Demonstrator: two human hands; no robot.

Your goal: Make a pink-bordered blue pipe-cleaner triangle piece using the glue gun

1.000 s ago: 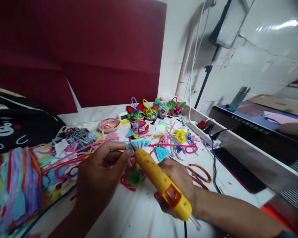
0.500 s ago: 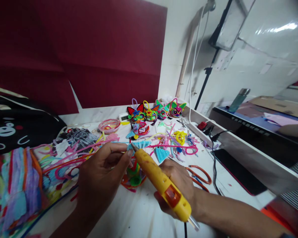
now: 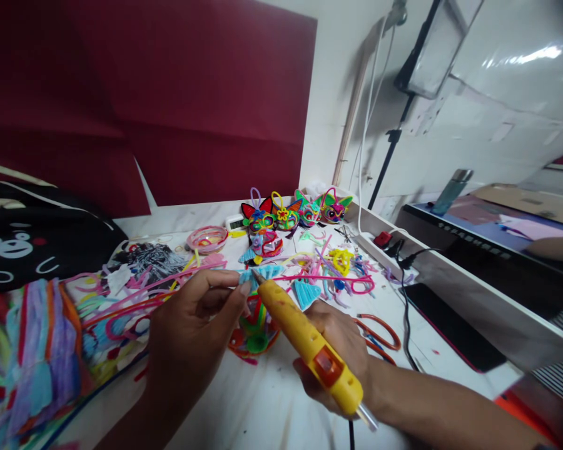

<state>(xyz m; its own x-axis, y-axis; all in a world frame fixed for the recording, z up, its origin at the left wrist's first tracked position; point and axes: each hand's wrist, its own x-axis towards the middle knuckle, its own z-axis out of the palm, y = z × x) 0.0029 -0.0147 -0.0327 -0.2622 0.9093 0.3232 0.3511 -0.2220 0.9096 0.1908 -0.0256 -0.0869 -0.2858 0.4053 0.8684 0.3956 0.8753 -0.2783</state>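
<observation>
My left hand (image 3: pixel 192 331) pinches a light-blue fuzzy pipe-cleaner piece (image 3: pixel 273 271) between thumb and fingertips. My right hand (image 3: pixel 344 331) is wrapped round a yellow hot glue gun (image 3: pixel 291 319), with a clear glue stick (image 3: pixel 366 417) poking out of its rear. The gun's dark nozzle is at the blue piece, just right of my left fingertips; whether it touches is hard to tell. Below the nozzle, partly covered by the gun, lies a colourful pipe-cleaner head (image 3: pixel 256 340) with a green round part. A second light-blue triangle (image 3: pixel 306 292) rests beyond my right hand.
Several finished colourful heads (image 3: pixel 286 215) stand at the back. Orange-handled scissors (image 3: pixel 380 332), a black phone (image 3: pixel 450 328) and a power strip (image 3: pixel 389 250) lie to the right. Bundled pipe cleaners (image 3: pixel 42 350) fill the left. Another person's hand (image 3: pixel 551 247) shows far right.
The glue gun's nozzle has shifted slightly right along the blue piece, away from my left fingertips. My left hand keeps its pinch in nearly the same spot.
</observation>
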